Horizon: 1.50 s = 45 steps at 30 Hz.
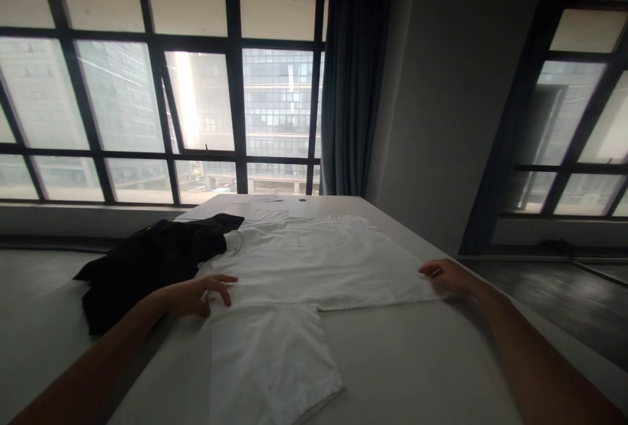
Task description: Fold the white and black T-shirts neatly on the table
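Observation:
A white T-shirt [314, 261] lies spread sideways on the white table [392, 359], its collar to the left and its hem to the right. One sleeve reaches toward me, lightly creased. My left hand [196, 294] is at the shoulder near the collar, fingers apart and bent over the cloth. At the near hem corner is my right hand [451, 276], its fingers loosely bent and their tips at the fabric. The right thumb and the corner under the palm are hidden. Black cloth [161, 261] lies bunched left of the collar, beyond my left hand.
The table's right edge runs beside my right forearm. A small dark round spot [302, 200] marks the far tabletop. Behind stand large framed windows [196, 98], a blue curtain [350, 98] and a grey pillar [456, 85].

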Available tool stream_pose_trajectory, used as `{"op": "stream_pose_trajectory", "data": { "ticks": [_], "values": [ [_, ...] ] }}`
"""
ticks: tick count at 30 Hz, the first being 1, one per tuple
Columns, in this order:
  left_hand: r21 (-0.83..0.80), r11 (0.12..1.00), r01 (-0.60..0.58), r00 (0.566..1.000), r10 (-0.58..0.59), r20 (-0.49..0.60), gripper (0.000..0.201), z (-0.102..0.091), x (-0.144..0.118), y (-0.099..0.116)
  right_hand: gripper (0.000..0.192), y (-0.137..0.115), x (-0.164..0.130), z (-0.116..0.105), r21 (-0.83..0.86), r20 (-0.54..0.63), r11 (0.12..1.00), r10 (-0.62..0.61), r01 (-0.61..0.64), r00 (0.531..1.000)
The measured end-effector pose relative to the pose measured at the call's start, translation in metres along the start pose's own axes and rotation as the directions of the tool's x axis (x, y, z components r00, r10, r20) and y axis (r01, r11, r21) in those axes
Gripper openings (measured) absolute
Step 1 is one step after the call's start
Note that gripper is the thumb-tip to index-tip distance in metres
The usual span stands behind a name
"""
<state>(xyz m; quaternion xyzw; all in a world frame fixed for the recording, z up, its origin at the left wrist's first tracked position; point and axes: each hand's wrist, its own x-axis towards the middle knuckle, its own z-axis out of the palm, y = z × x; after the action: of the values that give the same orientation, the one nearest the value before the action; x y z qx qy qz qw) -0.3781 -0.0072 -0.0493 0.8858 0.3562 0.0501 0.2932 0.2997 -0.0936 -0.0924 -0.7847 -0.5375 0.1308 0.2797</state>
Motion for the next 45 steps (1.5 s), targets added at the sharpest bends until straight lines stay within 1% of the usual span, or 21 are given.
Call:
{"op": "stream_pose_trajectory", "data": {
  "ticks": [2,4,8,11,13,17,20,22,25,27,29,31,33,35,36,37,40,42,43,44,45],
  "values": [
    [-0.016,1.000,0.018,1.000,-0.018,0.024,0.034,0.005,0.003,0.005,0.037,-0.024,-0.008,0.006,0.090,0.201,0.994,-0.080,0.062,0.976],
    [-0.024,1.000,-0.010,1.000,0.010,-0.001,0.030,0.010,0.007,0.010,0.038,-0.048,-0.017,0.012,0.120,0.326,0.986,-0.152,0.119,0.933],
    [-0.013,0.995,-0.099,0.991,0.098,-0.087,0.028,0.018,0.014,0.024,0.054,-0.086,-0.035,0.019,0.043,0.463,0.972,-0.223,0.230,0.858],
    [-0.019,0.995,-0.103,0.993,0.102,-0.055,0.026,0.024,0.017,0.035,0.067,-0.110,-0.047,0.024,-0.026,0.538,0.950,-0.248,0.310,0.805],
    [-0.050,0.991,-0.121,0.992,0.120,-0.027,0.016,0.025,0.016,0.040,0.067,-0.127,-0.056,0.031,-0.023,0.573,0.928,-0.292,0.371,0.766],
    [-0.131,0.977,-0.169,0.985,0.166,-0.039,0.008,0.023,0.014,0.042,0.048,-0.162,-0.077,0.053,0.015,0.524,0.871,-0.425,0.492,0.738],
    [-0.136,0.964,-0.227,0.962,0.200,-0.188,0.017,0.021,0.017,0.040,0.040,-0.184,-0.097,0.074,0.100,0.443,0.773,-0.598,0.626,0.668],
    [-0.105,0.968,-0.226,0.912,0.173,-0.373,0.029,0.022,0.022,0.038,0.044,-0.195,-0.109,0.088,0.171,0.404,0.694,-0.697,0.700,0.592],
    [-0.075,0.990,-0.119,0.806,0.053,-0.589,0.035,0.028,0.032,0.037,0.054,-0.210,-0.125,0.108,0.215,0.329,0.593,-0.792,0.776,0.514],
    [-0.066,0.997,-0.041,0.760,-0.012,-0.650,0.035,0.032,0.038,0.038,0.059,-0.220,-0.133,0.119,0.197,0.287,0.559,-0.819,0.806,0.497],
    [-0.059,0.998,0.010,0.741,-0.047,-0.670,0.033,0.037,0.042,0.041,0.060,-0.230,-0.140,0.129,0.162,0.278,0.563,-0.814,0.810,0.510],
    [-0.062,0.998,0.033,0.741,-0.066,-0.668,0.031,0.040,0.044,0.042,0.055,-0.240,-0.146,0.137,0.122,0.287,0.545,-0.819,0.829,0.496],
    [-0.071,0.997,0.044,0.753,-0.080,-0.653,0.031,0.040,0.045,0.040,0.041,-0.249,-0.151,0.144,0.093,0.300,0.458,-0.860,0.884,0.414],
    [-0.080,0.996,0.033,0.791,-0.076,-0.607,0.032,0.037,0.043,0.036,0.026,-0.256,-0.154,0.148,0.108,0.317,0.347,-0.900,0.931,0.299],
    [-0.089,0.996,0.013,0.821,-0.062,-0.568,0.033,0.034,0.041,0.034,0.022,-0.259,-0.155,0.148,0.135,0.327,0.320,-0.908,0.938,0.262],
    [-0.104,0.995,-0.015,0.854,-0.041,-0.518,0.035,0.030,0.038,0.032,0.021,-0.262,-0.153,0.146,0.167,0.339,0.323,-0.906,0.931,0.254],
    [-0.208,0.973,-0.104,0.957,0.041,-0.287,0.039,0.018,0.029,0.028,0.018,-0.274,-0.136,0.132,0.334,0.411,0.473,-0.852,0.815,0.326],
    [-0.298,0.947,-0.119,0.978,0.060,-0.200,0.043,0.013,0.025,0.025,0.020,-0.285,-0.113,0.122,0.486,0.483,0.606,-0.787,0.630,0.384],
    [-0.332,0.936,-0.119,0.974,0.044,-0.224,0.047,0.012,0.025,0.023,0.024,-0.290,-0.098,0.119,0.546,0.518,0.666,-0.745,0.508,0.420],
    [-0.358,0.927,-0.114,0.959,0.008,-0.283,0.051,0.013,0.027,0.020,0.027,-0.294,-0.083,0.119,0.585,0.508,0.712,-0.695,0.388,0.510],
    [-0.382,0.919,-0.095,0.935,-0.049,-0.352,0.055,0.013,0.029,0.015,0.029,-0.298,-0.068,0.120,0.605,0.451,0.742,-0.618,0.289,0.644]
  ]
}}
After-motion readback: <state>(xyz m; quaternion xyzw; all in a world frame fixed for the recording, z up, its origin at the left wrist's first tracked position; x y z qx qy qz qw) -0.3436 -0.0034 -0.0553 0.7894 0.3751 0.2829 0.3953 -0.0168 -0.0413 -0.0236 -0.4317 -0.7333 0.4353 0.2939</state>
